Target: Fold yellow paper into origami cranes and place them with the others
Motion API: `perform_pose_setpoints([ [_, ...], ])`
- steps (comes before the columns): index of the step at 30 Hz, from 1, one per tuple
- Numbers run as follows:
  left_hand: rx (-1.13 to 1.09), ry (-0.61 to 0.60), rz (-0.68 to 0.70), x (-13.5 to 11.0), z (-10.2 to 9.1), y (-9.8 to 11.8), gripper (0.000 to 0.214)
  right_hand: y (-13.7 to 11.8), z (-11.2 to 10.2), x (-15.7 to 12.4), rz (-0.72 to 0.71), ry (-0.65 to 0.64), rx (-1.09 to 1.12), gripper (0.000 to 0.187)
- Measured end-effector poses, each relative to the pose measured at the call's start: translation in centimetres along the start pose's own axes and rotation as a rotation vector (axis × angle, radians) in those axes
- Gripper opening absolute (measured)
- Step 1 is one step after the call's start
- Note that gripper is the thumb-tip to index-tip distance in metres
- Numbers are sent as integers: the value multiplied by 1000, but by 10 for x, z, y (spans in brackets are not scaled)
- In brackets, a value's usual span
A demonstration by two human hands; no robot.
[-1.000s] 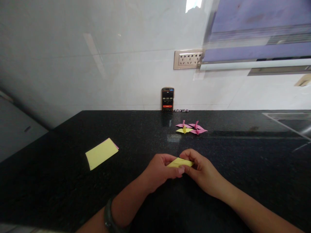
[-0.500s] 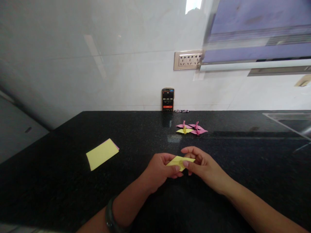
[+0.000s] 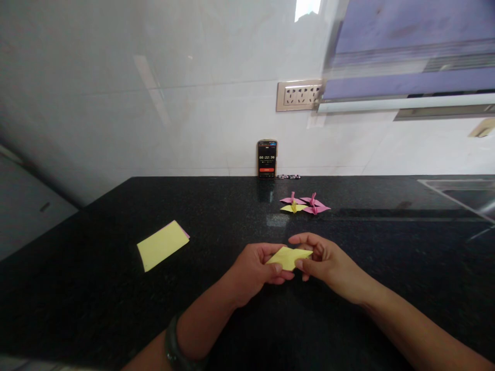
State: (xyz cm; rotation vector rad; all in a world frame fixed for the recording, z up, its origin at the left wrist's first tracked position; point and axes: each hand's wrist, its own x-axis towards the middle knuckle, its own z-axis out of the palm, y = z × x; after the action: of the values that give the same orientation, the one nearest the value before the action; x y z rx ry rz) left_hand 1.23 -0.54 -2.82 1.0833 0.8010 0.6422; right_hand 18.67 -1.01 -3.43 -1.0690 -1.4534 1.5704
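Note:
A small folded yellow paper (image 3: 288,257) is held between both hands just above the black stone counter (image 3: 96,288). My left hand (image 3: 253,270) pinches its left end with thumb and fingers. My right hand (image 3: 328,265) pinches its right end, the forefinger curved over the top. Both hands are closed on the paper. A dark band sits on my left wrist.
A stack of yellow paper sheets (image 3: 162,244) with a pink edge lies to the left. Three folded paper cranes (image 3: 305,205), pink and yellow, rest further back. A phone (image 3: 267,158) showing a timer leans on the wall. A sink (image 3: 464,193) lies at the right.
The yellow paper has tilted up and shows more of its face. My right fingers have shifted along its right end. Both hands stay in the same spot.

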Motion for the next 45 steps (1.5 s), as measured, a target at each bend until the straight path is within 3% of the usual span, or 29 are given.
perform_pose_setpoints([
  [7, -125, -34, -28, 1, -6, 0, 49, -5, -8, -3, -64, -57, -124, 37],
  [12, -187, 62, -80, 2, -6, 0, 53, -12, -10, -7, -428, 28, -645, 36],
  [15, -165, 80, -90, 3, -7, -1, 52, -14, -8, -8, -529, -70, -795, 22],
  [18, -105, 80, -70, 5, -6, -2, 45, -12, -7, -6, -522, -117, -793, 19],
  [22, 102, 190, -24, 6, -4, -1, 29, -8, -6, -4, -478, -11, -748, 20],
  [25, 313, 299, 189, 5, -1, -1, 27, -7, -6, -4, -434, 87, -748, 19],
  [28, 414, 253, 319, 3, 0, -3, 27, -8, -4, -6, -402, 97, -763, 20],
  [31, 383, 184, 265, 2, 1, -6, 21, -9, -2, -7, -390, 59, -763, 21],
  [37, 218, 220, 165, 3, 4, -5, 20, -6, 2, -6, -339, 103, -601, 13],
  [45, 163, 199, 148, 3, 5, -6, 20, 2, 4, -5, -276, 124, -383, 13],
])
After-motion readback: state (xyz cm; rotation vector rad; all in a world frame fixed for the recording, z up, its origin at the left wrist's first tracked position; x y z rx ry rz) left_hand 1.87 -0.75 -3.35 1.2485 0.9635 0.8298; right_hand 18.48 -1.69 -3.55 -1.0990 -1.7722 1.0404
